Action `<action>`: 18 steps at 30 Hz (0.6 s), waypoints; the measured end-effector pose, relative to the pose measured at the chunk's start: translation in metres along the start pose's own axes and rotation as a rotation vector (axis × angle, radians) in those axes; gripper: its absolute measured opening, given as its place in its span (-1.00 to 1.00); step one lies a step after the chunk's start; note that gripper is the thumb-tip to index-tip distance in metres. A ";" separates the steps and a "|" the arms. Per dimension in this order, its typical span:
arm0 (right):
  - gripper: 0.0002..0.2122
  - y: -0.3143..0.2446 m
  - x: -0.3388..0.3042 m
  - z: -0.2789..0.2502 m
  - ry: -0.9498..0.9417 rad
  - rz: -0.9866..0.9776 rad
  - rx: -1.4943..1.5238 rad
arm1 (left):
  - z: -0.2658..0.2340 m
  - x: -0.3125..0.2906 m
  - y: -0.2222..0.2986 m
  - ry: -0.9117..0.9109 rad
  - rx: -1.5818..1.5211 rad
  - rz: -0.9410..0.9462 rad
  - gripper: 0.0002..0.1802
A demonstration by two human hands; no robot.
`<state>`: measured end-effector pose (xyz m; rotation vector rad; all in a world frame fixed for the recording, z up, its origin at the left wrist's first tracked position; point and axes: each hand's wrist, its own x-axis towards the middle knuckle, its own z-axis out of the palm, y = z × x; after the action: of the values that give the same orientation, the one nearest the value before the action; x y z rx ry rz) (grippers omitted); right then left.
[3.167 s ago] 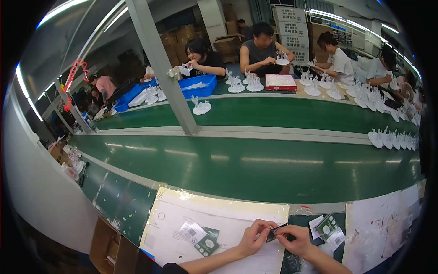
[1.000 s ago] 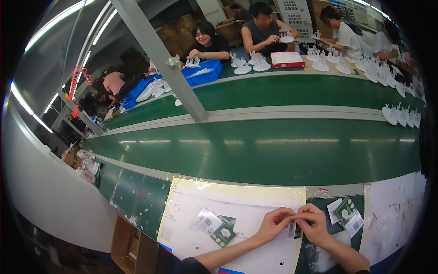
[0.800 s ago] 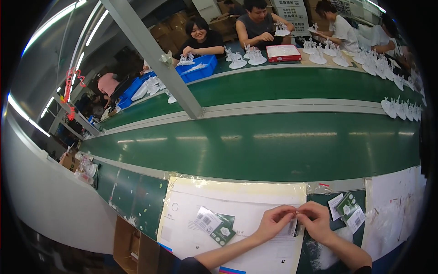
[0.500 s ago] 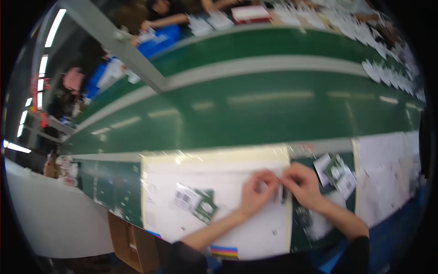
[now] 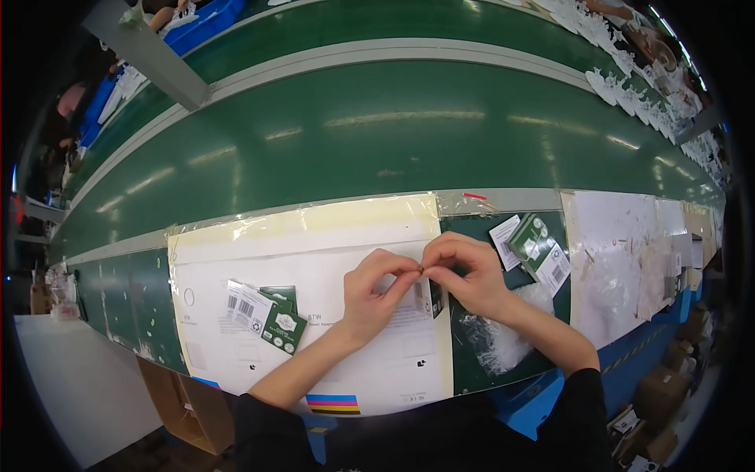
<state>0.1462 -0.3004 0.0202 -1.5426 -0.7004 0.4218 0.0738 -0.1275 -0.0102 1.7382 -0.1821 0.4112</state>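
My left hand point(image 5: 376, 293) and my right hand point(image 5: 469, 275) meet fingertip to fingertip above the right part of a large white printed sheet point(image 5: 314, 224). Each pinches thumb against forefinger; what lies between the tips is too small to make out. Just below the pinch shows a small dark green and white card point(image 5: 433, 298), partly hidden by my right hand; I cannot tell whether it hangs or lies there. Left of my hands, several green and white cards with barcodes point(image 5: 269, 316) overlap on the sheet. More such cards point(image 5: 538, 250) lie beyond my right hand.
A heap of clear plastic bags point(image 5: 499, 338) lies under my right forearm. Another white sheet point(image 5: 613, 259) covers the bench to the right. A green conveyor belt point(image 5: 377, 141) runs across beyond, with a grey post point(image 5: 161, 63) at left. Rows of white pieces point(image 5: 629, 102) stand far right.
The view has tilted down and shifted right, so the bench things sit higher and further left. My hands keep their pinch, fingertips still together.
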 end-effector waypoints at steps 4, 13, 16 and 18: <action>-0.89 0.001 0.001 0.001 -0.009 -0.050 -0.021 | 0.000 0.004 0.006 0.019 -0.032 -0.014 -0.81; -0.89 0.002 0.001 0.004 0.028 -0.053 -0.027 | -0.001 0.004 0.006 0.025 -0.034 0.019 -0.80; -0.89 0.003 0.000 0.004 0.051 -0.079 -0.067 | 0.000 0.005 0.007 0.019 -0.007 0.044 -0.80; -0.89 0.004 0.001 0.005 0.045 -0.083 -0.090 | -0.001 0.005 0.007 0.021 -0.012 0.030 -0.80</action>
<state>0.1443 -0.2962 0.0157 -1.5967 -0.7547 0.2963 0.0758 -0.1272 -0.0015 1.7203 -0.1959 0.4489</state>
